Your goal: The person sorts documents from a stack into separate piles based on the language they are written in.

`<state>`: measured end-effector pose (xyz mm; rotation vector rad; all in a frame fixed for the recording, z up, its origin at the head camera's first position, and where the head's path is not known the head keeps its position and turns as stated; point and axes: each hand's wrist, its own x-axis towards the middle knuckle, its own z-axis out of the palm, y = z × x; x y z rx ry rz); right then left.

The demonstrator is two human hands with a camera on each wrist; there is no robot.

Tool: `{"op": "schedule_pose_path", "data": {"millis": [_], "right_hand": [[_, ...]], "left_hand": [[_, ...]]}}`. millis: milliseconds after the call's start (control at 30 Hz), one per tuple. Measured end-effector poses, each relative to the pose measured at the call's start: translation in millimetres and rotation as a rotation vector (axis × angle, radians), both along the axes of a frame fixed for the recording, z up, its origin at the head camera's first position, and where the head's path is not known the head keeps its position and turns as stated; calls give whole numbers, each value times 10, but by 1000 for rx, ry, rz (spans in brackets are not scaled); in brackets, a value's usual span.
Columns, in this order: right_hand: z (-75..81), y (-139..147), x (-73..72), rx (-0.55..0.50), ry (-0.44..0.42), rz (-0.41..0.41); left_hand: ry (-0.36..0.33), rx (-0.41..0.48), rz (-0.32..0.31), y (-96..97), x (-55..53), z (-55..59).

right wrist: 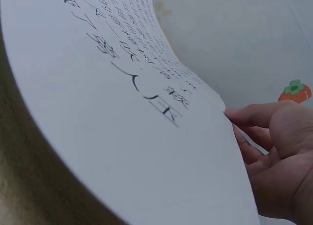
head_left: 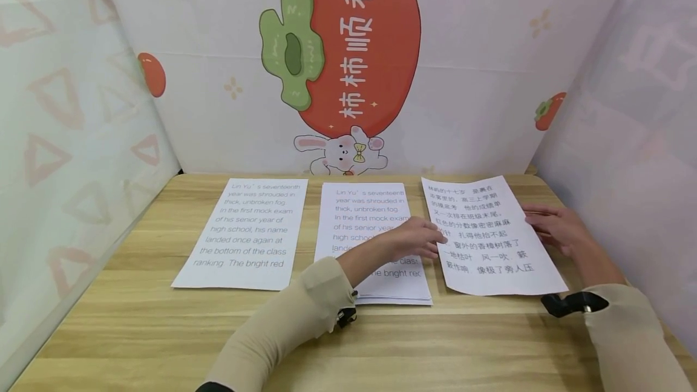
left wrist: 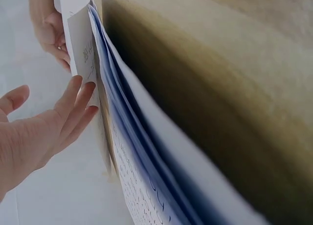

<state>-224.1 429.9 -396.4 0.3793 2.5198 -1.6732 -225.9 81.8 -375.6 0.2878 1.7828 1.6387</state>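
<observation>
- Chinese-text sheet [head_left: 484, 241]: located at the right of the wooden table [head_left: 381, 346], printed side up, bowed, between both hands.
- Right hand [head_left: 556, 233]: thumb and fingers clamped on the right edge of the Chinese-text sheet.
- Left hand [head_left: 415, 238]: fingers extended and close together, thumb held apart; fingertips at the left edge of the Chinese-text sheet. Contact cannot be confirmed.
- Paper stack [head_left: 367, 210]: lies at the middle of the table, English text on top, partly covered by the left forearm [head_left: 366, 260].
- English-text sheet [head_left: 239, 235]: lies flat, left of the paper stack, apart from it.
- Back wall [head_left: 468, 114]: stands behind the table; printed with a large red fruit and a rabbit.
</observation>
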Motion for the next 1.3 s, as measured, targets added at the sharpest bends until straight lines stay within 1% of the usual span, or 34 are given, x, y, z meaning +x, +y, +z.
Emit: {"op": "schedule_pose_path", "data": {"millis": [67, 167, 333, 367, 467, 567, 633, 767, 900, 1000, 1100, 1300], "right_hand": [[12, -7, 0, 20, -6, -10], [40, -28, 8, 19, -9, -17], [71, -47, 22, -40, 20, -25], [74, -50, 27, -39, 25, -28], [78, -57, 44, 0, 31, -41], [82, -69, 57, 95, 7, -67], [86, -81, 61, 135, -10, -86], [115, -121, 62, 166, -41, -132], [172, -177, 58, 182, -61, -172], [206, -227, 58, 198, -55, -154], [219, -297, 58, 203, -28, -99], [247, -522, 12, 191, 1, 48]], "left_hand": [[-10, -3, -5, 4, 21, 31], [-26, -25, -9, 12, 34, 49], [-46, -58, -5, 13, 23, 48], [-48, -60, -1, 14, 20, 45], [-55, -59, 11, 14, 14, 35], [-48, -59, 12, 9, 12, 22], [-28, -66, 6, 2, 12, 11], [17, -94, -8, -20, 12, -7], [30, -101, -2, -38, 17, -3], [31, -97, 7, -47, 18, 0], [35, -96, 8, -61, 17, -4], [80, -104, 2, -150, 13, 23]]}}
